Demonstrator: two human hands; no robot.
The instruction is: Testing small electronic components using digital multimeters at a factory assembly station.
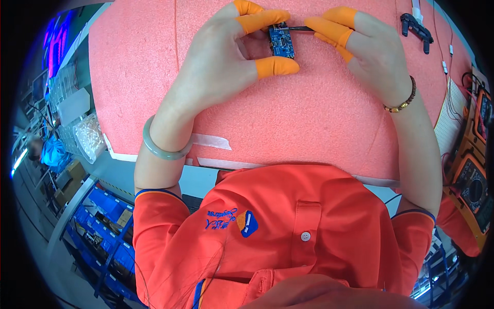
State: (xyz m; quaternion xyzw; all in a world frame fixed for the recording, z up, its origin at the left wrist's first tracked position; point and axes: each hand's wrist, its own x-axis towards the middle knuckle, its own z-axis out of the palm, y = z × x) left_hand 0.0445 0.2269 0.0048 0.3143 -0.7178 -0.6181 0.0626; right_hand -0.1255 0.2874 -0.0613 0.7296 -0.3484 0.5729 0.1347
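A small blue circuit board (282, 42) lies on a pink foam mat (288, 113) near the far edge. My left hand (226, 51), with orange finger cots on thumb and fingertips, pinches the board between thumb and fingers. My right hand (363, 46), also in orange cots, grips thin dark tweezers (298, 29) whose tip touches the board's top edge. A pale green bangle sits on my left wrist and a brown bead bracelet on my right wrist.
A black clip-like tool (416, 30) lies at the mat's far right beside thin wires. An orange multimeter (473, 180) and a white breadboard (448, 118) stand at the right. Clear plastic bags (90, 135) and blue bins (105, 226) are on the left.
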